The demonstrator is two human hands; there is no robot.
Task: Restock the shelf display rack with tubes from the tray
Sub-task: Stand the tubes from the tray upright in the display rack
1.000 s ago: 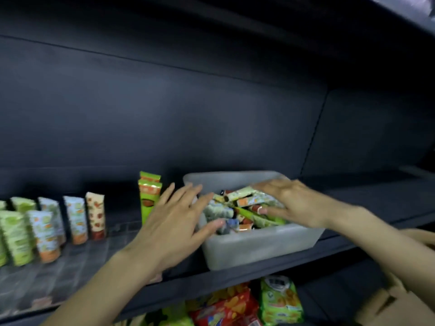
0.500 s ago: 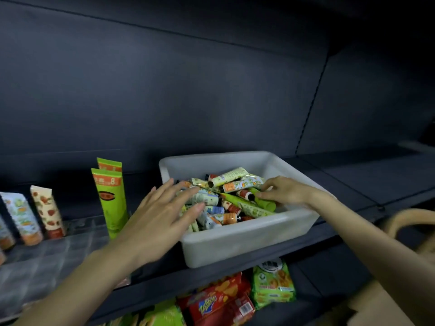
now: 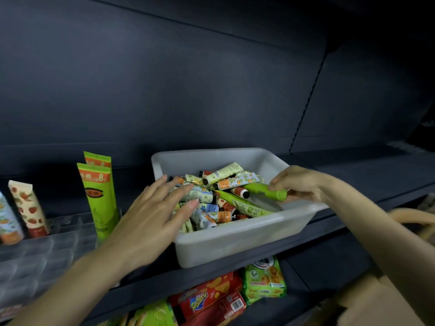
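— Green tube [image 3: 266, 190]: in tray [image 3: 237, 241], right side, long axis left-right, cap end pinched by right hand [image 3: 297, 184].
— Left hand [image 3: 153, 215]: spread, empty, above pile; rack [image 3: 42, 250] leftward, nearer it.

tray [image 3: 235, 245]: translucent white | held tube [image 3: 266, 189]: plain green | rack tubes [image 3: 98, 198]: green, orange band | shelf [image 3: 353, 180]: dark grey

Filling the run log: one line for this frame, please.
phase: picking from tray | right hand: fingers on green tube | left hand: open over tube pile | rack: green tubes upright
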